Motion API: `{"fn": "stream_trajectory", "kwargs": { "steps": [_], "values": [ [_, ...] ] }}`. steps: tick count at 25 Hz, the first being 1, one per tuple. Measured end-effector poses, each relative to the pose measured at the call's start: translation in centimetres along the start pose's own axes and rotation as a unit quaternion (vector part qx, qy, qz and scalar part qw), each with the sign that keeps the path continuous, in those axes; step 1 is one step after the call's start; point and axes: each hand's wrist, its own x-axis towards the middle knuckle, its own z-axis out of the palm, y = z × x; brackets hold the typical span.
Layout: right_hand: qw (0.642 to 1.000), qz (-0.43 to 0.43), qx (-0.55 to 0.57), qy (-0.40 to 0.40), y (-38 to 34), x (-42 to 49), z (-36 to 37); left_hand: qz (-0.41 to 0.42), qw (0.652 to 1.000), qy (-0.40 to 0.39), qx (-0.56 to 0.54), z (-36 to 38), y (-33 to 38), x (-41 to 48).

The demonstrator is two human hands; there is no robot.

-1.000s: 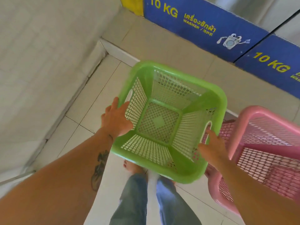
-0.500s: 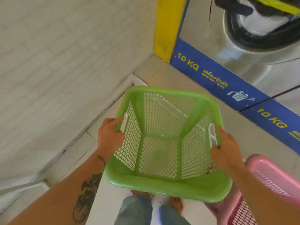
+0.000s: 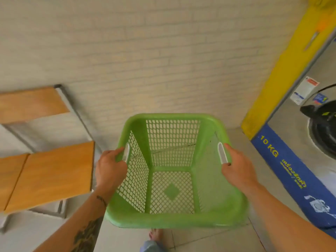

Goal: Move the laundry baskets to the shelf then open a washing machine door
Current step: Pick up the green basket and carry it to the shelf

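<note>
An empty green laundry basket (image 3: pixel 172 218) with mesh walls hangs in the air in front of me. My left hand (image 3: pixel 110 169) grips its left handle slot and my right hand (image 3: pixel 237 169) grips the right one. To the left stands a shelf (image 3: pixel 52 175) with orange wooden boards on a grey metal frame. At the far right a washing machine (image 3: pixel 291 117) shows its steel front and part of a round black door (image 3: pixel 321 131), which looks shut.
A pale brick wall (image 3: pixel 145 60) rises straight ahead. A yellow panel (image 3: pixel 283 70) and a blue "10 KG" strip (image 3: pixel 283 166) edge the washing machine. My bare foot (image 3: pixel 154 235) stands on the tiled floor below the basket.
The basket has come up with both hands on it, and my view has swung up and left. The shelf has come into sight; the pink basket has left the frame.
</note>
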Motion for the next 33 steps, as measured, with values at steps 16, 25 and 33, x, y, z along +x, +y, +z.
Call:
{"fn": "stream_trajectory", "kwargs": {
  "steps": [16,25,33],
  "values": [
    [0.934,-0.329,-0.016,-0.137,-43.0,-30.0,17.3,-0.269,0.911,0.304,-0.071,-40.9,-38.8,-20.2],
    [0.899,-0.394,-0.016,-0.192,-64.0,-42.1,29.5,-0.319,0.879,0.349,-0.055,-58.1,-56.0,-19.7],
    [0.861,-0.434,-0.006,-0.267,-83.9,-44.2,43.1,-0.383,0.84,0.382,-0.047,-69.0,-68.7,-11.2]
  ]
}}
